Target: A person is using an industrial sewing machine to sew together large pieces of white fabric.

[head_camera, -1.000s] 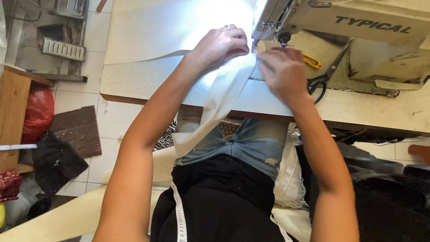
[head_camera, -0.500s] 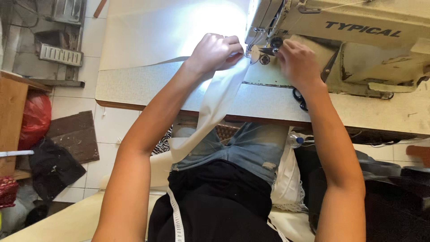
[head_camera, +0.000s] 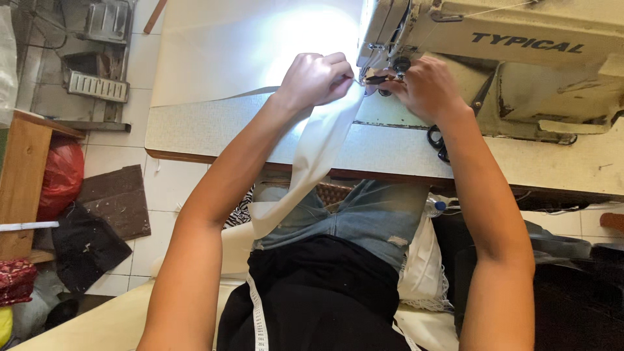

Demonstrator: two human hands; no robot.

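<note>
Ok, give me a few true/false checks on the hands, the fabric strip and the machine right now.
1. Both hands are up at the needle of the sewing machine. True.
2. The left hand lies flat and open on the table. False: it is closed, pinching the white strip.
3. The strip hangs off the table edge to the lap. True.
4. The right hand holds the scissors. False: they lie on the table under the wrist.

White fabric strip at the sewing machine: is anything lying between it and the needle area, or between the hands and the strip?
Nothing visible does. The left hand already pinches the white fabric strip beside the needle area, with the right hand right there.
</note>
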